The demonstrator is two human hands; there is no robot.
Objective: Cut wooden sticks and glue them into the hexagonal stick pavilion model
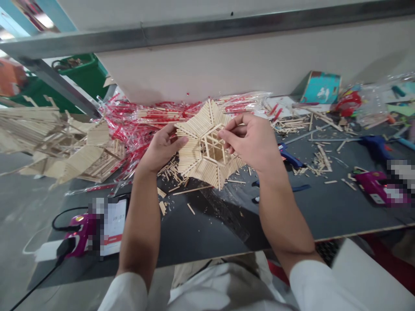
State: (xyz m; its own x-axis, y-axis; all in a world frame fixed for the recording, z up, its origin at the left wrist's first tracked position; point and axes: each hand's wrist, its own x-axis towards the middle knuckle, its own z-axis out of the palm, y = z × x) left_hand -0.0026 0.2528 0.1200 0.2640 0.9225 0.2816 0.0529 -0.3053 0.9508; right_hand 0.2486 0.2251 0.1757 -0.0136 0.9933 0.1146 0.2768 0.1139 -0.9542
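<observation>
A star-shaped piece made of thin wooden sticks (191,159) is held above the table, tilted toward me. Its middle has a six-sided opening crossed by several thin sticks. My left hand (164,149) grips the left points of the star, thumb on top and fingers behind. At the right rim of the opening, my right hand (251,140) is closed in a pinch. Thin sticks run up to its fingertips, but the fingers hide what exactly they pinch. Loose stick pieces (171,172) lie on the table below the star.
Plastic-wrapped stick bundles (155,113) lie behind. A larger stick structure (74,151) stands left. Blue glue guns (290,156), dark-blue-handled pliers (300,188) and stick scraps (319,162) are on the right. A purple power strip (79,233) and a phone (115,224) sit front left.
</observation>
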